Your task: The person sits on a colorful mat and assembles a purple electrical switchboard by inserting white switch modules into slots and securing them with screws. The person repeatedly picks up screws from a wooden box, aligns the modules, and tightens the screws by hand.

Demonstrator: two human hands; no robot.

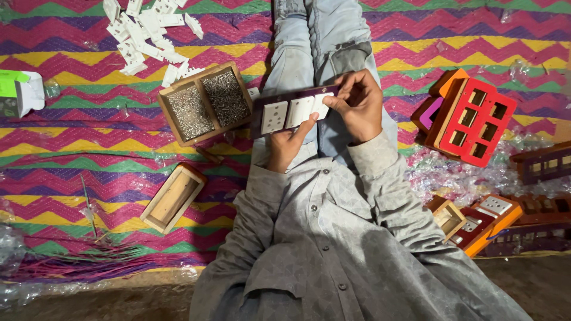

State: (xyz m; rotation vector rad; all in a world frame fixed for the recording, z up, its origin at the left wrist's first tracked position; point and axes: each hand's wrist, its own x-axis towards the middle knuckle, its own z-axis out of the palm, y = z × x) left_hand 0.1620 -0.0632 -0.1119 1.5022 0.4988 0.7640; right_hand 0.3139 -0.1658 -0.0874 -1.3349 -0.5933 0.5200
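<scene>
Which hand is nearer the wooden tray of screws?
Left. The left hand holds the panel just right of the screw tray; the right hand grips the panel's far end.

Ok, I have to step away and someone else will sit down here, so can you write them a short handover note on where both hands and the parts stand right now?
Left hand: holds the dark purple switch plate from below, thumb against its front.
Right hand: grips the plate's right end, fingers on a white module.
Plate: held over the lap, three white modules seated in it.
Nearby: two-compartment wooden box of screws beside the plate, loose white modules on the mat beyond, empty wooden box on the mat.
Other side: red frame with open slots, more frames and part-fitted boards.
Left: those frames lack modules.
</scene>
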